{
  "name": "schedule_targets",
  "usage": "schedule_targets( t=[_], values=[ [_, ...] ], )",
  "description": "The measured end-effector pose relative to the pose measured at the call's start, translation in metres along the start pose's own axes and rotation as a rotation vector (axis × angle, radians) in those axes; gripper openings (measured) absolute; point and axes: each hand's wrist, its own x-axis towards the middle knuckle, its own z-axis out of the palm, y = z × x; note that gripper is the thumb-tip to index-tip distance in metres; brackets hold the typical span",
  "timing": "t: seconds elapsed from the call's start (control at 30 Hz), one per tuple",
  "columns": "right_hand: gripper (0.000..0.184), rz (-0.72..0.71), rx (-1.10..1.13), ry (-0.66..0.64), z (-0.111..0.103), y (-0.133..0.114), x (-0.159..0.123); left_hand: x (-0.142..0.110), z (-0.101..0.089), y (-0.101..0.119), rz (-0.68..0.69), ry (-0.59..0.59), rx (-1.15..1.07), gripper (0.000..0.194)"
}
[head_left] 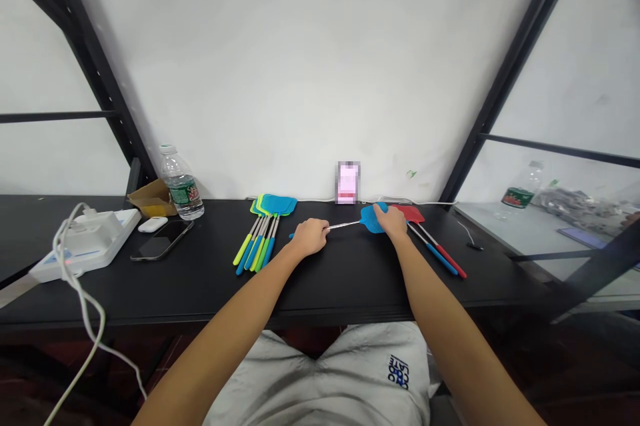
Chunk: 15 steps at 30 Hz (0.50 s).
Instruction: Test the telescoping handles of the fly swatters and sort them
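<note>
A row of green and blue plastic fly swatters (260, 234) lies on a black tabletop (210, 286). A blue plastic fly swatter with a thin metal shaft (345, 225) is held above the tabletop, its handle mostly hidden by the left hand (310, 237), only the tip showing. The shaft is wrapped by that hand's curled, closed fingers (320, 229). The swatter's mesh head is partly covered by the right hand (389, 223), fingers together; a grip cannot be confirmed. A red plastic fly swatter (411, 213) is partly hidden beyond it.

White wall (300, 59), black slotted metal frame posts (107, 89), long black tabletop (150, 286), pale grey side bench (530, 239) at right, dark floor (45, 379)
</note>
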Motion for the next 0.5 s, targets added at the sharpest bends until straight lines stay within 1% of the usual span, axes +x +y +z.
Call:
schedule_targets(
  t=[0.13,0.3,0.37,0.47,0.5],
  values=[
    [0.060,-0.059,0.075,0.046,-0.0020,-0.0022,-0.0017,0.0004,-0.0003,0.0005,-0.008,0.001,0.003,0.026],
    [0.057,-0.040,0.111,0.069,-0.0007,-0.0038,-0.0043,-0.0005,-0.0027,0.0048,-0.040,-0.026,0.008,0.027],
    [0.056,-0.030,0.141,0.123,0.0006,-0.0036,-0.0043,-0.0003,-0.0025,0.0061,-0.047,-0.018,0.010,0.027],
    [0.050,-0.010,0.219,0.248,0.0016,-0.0022,-0.0025,0.0005,-0.0009,0.0068,-0.067,0.022,-0.005,0.028],
    [0.049,-0.028,0.247,0.271,0.0016,-0.0020,-0.0019,0.0009,-0.0004,0.0067,-0.075,0.037,-0.015,0.029]
  ],
)
